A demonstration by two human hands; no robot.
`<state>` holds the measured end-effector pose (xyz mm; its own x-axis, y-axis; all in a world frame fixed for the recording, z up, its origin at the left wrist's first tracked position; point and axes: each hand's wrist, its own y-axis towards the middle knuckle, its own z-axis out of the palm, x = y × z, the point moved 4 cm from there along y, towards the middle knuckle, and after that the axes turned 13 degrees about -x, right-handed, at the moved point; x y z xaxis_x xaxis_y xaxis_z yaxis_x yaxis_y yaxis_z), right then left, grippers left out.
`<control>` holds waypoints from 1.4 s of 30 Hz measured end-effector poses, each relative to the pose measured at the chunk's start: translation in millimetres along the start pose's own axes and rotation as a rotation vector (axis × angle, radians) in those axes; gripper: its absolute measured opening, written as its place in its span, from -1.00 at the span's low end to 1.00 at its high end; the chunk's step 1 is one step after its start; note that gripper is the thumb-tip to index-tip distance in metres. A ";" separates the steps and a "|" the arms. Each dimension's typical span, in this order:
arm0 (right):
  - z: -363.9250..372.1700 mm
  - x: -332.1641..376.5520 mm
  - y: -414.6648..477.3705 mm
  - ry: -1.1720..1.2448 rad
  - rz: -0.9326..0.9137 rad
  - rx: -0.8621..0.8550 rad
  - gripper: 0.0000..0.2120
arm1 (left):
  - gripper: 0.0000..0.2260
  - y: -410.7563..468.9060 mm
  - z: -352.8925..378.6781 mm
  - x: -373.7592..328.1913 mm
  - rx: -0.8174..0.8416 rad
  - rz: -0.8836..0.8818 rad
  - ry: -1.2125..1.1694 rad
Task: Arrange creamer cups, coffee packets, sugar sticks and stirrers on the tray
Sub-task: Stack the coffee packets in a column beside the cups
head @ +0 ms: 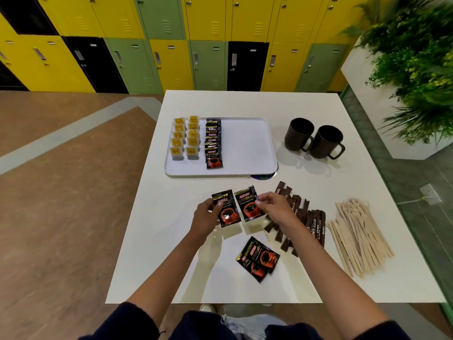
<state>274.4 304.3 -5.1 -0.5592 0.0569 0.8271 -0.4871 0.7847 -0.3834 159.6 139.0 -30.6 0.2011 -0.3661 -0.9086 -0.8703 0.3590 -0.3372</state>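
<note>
My left hand grips a black coffee packet by its left edge. My right hand pinches a second coffee packet at its right edge, just above the table. Two more coffee packets lie overlapped on the table near me. The white tray holds two columns of yellow tea bags and a column of coffee packets on its left side. Brown sugar sticks are heaped right of my right hand. Wooden stirrers lie in a pile further right.
Two dark mugs stand right of the tray. The white table ends close to my body and at the left. A planter with green plants sits beyond the table's right side. Lockers line the back wall.
</note>
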 end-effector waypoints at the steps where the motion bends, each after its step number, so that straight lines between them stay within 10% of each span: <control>1: 4.7 0.3 -1.1 -0.008 0.006 0.023 -0.86 | -0.83 -0.4 2.2 -2.1 0.015 0.003 -0.017; 42: 119.9 80.0 147.8 -0.027 0.168 0.027 -0.81 | -0.73 144.6 -5.0 -42.2 -0.242 0.140 0.434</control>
<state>77.2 350.8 -45.0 -0.6518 0.1690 0.7394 -0.4030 0.7487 -0.5263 23.1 202.0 -39.7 -0.0848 -0.6697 -0.7378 -0.9651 0.2394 -0.1065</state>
